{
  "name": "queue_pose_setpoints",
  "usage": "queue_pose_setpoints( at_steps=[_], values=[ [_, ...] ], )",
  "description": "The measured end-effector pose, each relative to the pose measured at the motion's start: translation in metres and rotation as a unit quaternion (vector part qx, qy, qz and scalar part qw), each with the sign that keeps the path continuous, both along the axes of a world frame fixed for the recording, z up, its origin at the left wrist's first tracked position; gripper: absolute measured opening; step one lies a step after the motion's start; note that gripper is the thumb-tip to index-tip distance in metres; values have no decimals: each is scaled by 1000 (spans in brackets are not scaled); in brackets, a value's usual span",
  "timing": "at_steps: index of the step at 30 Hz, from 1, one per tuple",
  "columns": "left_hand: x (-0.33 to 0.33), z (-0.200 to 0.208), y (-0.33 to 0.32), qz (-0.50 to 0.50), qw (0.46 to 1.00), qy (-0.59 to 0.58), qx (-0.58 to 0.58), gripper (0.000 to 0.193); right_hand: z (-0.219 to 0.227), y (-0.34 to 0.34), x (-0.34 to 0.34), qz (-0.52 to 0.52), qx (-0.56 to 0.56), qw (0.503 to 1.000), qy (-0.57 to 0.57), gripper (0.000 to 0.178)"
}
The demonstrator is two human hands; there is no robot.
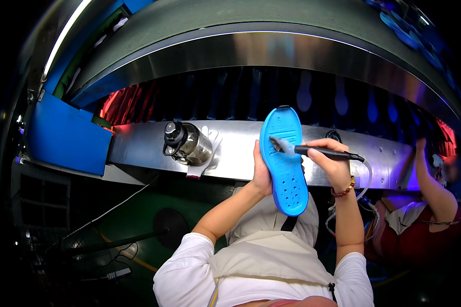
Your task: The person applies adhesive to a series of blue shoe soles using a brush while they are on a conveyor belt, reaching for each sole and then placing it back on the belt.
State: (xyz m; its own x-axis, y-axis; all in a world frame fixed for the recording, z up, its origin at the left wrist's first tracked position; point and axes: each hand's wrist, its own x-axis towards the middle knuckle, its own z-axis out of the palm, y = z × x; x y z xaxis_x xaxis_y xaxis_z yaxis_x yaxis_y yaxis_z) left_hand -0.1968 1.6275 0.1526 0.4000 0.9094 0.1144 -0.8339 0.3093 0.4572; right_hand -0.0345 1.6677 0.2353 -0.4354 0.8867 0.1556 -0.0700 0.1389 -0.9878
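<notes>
Metal tabletop [235,153], silvery, running across the view. On its left part: a clear bottle [197,148] with a black cap, white glove [216,139] just beside, partly hidden by it. Above and behind, a grey-green surface [241,13] with a broad shiny metal edge [210,56]; blue pieces [402,30] at its far right. Red glow [133,102] at left beneath. Blue panel [69,135] on the left, bright light tube [64,38] above. Below: green floor [133,210], dark round disc [170,227], thin white cable [118,204]. Far right, a co-worker [430,187] in red, arm raised toward the tabletop.
</notes>
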Motion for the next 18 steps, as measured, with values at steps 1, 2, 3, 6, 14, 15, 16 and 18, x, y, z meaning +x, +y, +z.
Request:
queue_pose_setpoints(
  at_steps=[1, 2, 3, 6, 14, 15, 16, 18],
  values=[
    [3, 7, 1, -4, 1000, 0, 2, 87, -5, 3, 0, -5, -3, 1000, 3, 15],
    [9, 16, 0, 49, 994, 35, -91, 87, -4, -2, 2, 27, -4, 999, -24, 15],
    [11, 25, -2, 106, 975, 69, -183, 88, -1, -10, 1, 64, -5, 997, -50, 16],
    [2, 14, -1, 76, 990, 72, -90, 91, 2, -10, 11, 128, -9, 992, 2, 16],
    [-2, 15, 9, 89, 994, 37, -51, 94, -1, -10, 13, 139, 17, 990, -26, 17],
    [-1, 17, 10, 89, 994, 37, -53, 94, -2, -9, 13, 139, -15, 989, 50, 17],
    [2, 20, 11, 148, 984, 73, -60, 95, 2, -5, 16, 73, -16, 997, 13, 16],
    [4, 20, 17, 214, 971, 102, -45, 96, 1, -4, 12, 43, -11, 997, -62, 15]
  ],
)
